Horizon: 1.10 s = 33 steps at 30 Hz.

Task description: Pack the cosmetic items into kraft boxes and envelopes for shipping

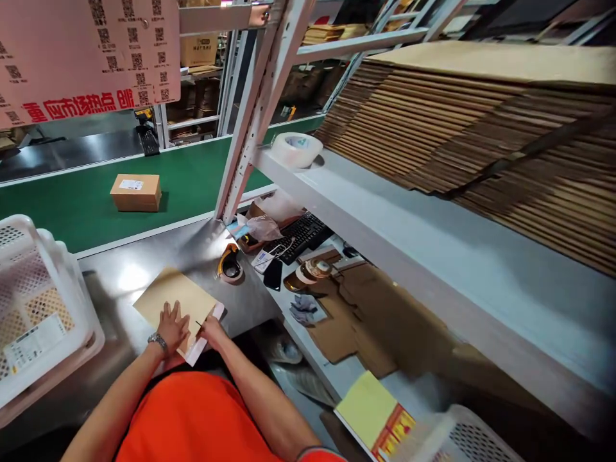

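**Both hands down on the brown envelope**

Left hand point(174, 327) lies flat on the brown envelope point(176, 301), fingers point(169, 312) stretched out and a bit spread, pressing it down rather than gripping anything. There's a watch point(157, 341) on that wrist. Right hand point(209, 330) sits at the envelope's near right edge, fingers curled in and pinched on the white strip point(205, 337) poking out from under it. How tight that pinch is, can't tell, it's too small.

The envelope itself lies flat on the shiny steel worktop point(120, 276), right in front of the person's orange shirt point(192, 417).

Working out from the envelope: just beyond it to the right is a tape dispenser point(230, 263), and further that way a black keyboard point(301, 236). Left of the envelope stands a white plastic basket point(33, 308). Beyond it runs a green conveyor belt point(81, 205) carrying a small cardboard box point(135, 192). Up and right of the envelope, a shelf point(385, 212) holds a roll of clear tape point(297, 149) and a big stack of flattened cartons point(481, 135).
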Each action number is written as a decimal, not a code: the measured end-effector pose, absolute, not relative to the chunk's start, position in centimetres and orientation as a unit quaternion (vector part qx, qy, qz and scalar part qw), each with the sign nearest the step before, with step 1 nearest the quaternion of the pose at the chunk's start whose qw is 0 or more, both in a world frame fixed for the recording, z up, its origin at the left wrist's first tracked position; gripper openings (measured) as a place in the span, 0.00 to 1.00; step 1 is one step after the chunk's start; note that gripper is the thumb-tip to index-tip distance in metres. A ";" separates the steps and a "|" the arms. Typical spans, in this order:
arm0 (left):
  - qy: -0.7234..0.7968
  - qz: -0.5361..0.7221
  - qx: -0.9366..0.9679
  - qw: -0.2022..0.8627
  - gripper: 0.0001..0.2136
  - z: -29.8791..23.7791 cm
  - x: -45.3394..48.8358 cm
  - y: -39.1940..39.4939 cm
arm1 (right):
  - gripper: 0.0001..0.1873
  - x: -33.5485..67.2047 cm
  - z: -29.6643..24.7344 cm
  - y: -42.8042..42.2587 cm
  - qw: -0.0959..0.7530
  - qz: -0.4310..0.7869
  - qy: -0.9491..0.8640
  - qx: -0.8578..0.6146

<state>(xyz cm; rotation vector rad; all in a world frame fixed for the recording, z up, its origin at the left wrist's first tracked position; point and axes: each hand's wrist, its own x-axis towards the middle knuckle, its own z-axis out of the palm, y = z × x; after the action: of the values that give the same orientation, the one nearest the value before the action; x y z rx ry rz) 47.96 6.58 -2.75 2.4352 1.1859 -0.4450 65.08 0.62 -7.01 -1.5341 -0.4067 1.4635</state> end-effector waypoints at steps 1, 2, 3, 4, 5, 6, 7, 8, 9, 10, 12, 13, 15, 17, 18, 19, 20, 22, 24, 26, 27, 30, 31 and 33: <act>0.419 -0.182 0.867 0.198 0.29 -2.9 48.0 6.8 | 0.13 66.2 -7.1 -0.2 0.450 0.581 -0.174 -0.656; 0.415 -0.204 0.865 0.196 0.30 -3.1 48.0 6.9 | 0.11 67.4 -7.2 -1.0 0.430 0.555 -0.184 -0.688; 0.413 -0.223 0.862 0.192 0.31 -3.3 48.1 7.1 | 0.10 68.6 -7.2 -1.7 0.413 0.523 -0.195 -0.720; 0.411 -0.237 0.860 0.186 0.33 -3.5 48.2 7.3 | 0.11 69.8 -7.2 -2.1 0.402 0.485 -0.207 -0.749; 0.410 -0.245 0.860 0.180 0.34 -3.6 48.4 7.4 | 0.14 70.9 -7.2 -2.3 0.393 0.447 -0.219 -0.773; 0.406 -0.248 0.862 0.175 0.36 -3.7 48.6 7.6 | 0.16 71.8 -7.2 -2.3 0.384 0.412 -0.233 -0.793; 0.398 -0.251 0.866 0.171 0.38 -3.8 48.8 7.9 | 0.18 72.5 -7.2 -1.9 0.373 0.385 -0.247 -0.807; 0.386 -0.253 0.871 0.169 0.41 -3.8 49.1 8.1 | 0.18 73.0 -7.3 -1.5 0.360 0.366 -0.260 -0.818; 0.370 -0.257 0.877 0.167 0.44 -3.9 49.4 8.4 | 0.17 73.4 -7.3 -0.9 0.345 0.354 -0.272 -0.826; 0.353 -0.264 0.882 0.167 0.47 -3.9 49.7 8.7 | 0.16 73.6 -7.4 -0.3 0.328 0.347 -0.283 -0.832; 0.327 -0.288 0.884 0.168 0.53 -4.1 50.3 9.3 | 0.14 73.9 -7.5 0.8 0.296 0.339 -0.303 -0.840; 0.321 -0.303 0.881 0.168 0.57 -4.3 50.6 9.5 | 0.13 74.1 -7.6 1.2 0.283 0.335 -0.312 -0.843; 0.320 -0.326 0.873 0.169 0.62 -4.6 51.0 9.8 | 0.12 74.5 -7.6 1.6 0.263 0.328 -0.333 -0.844; 0.325 -0.335 0.868 0.171 0.65 -4.8 51.1 10.0 | 0.10 75.0 -7.5 1.7 0.252 0.324 -0.353 -0.841; 0.327 -0.336 0.866 0.175 0.66 -4.9 51.2 10.0 | 0.09 75.2 -7.4 1.8 0.248 0.324 -0.361 -0.838; 0.329 -0.336 0.864 0.180 0.67 -4.9 51.2 10.1 | 0.09 75.4 -7.4 1.8 0.246 0.326 -0.368 -0.835; 0.331 -0.336 0.862 0.184 0.68 -4.8 51.2 10.1 | 0.08 75.6 -7.3 1.8 0.247 0.327 -0.375 -0.832; 0.335 -0.339 0.859 0.188 0.68 -4.6 51.2 10.0 | 0.07 75.7 -7.1 1.8 0.256 0.325 -0.386 -0.825; 0.336 -0.339 0.858 0.188 0.68 -4.5 51.2 10.0 | 0.07 75.5 -6.8 1.4 0.276 0.317 -0.393 -0.818; 0.340 -0.334 0.859 0.185 0.68 -4.4 51.2 9.9 | 0.07 75.3 -6.4 0.5 0.301 0.302 -0.393 -0.814; 0.348 -0.333 0.857 0.184 0.68 -4.5 51.2 10.0 | 0.07 75.3 -6.1 -0.2 0.315 0.293 -0.390 -0.814; 0.401 -0.334 0.833 0.184 0.66 -4.3 51.4 10.2 | 0.07 76.8 -5.1 -3.9 0.363 0.256 -0.361 -0.820; 0.415 -0.334 0.826 0.183 0.65 -4.2 51.4 10.3 | 0.08 78.1 -4.8 -5.7 0.379 0.239 -0.343 -0.826; 0.425 -0.337 0.821 0.178 0.64 -3.7 51.5 10.4 | 0.13 81.8 -4.1 -10.4 0.409 0.189 -0.290 -0.844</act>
<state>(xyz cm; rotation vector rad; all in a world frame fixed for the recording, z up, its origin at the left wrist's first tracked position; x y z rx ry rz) 51.53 10.43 -3.68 2.3224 1.2016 -0.9518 81.84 -10.36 -4.06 -2.1274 -0.7308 0.4753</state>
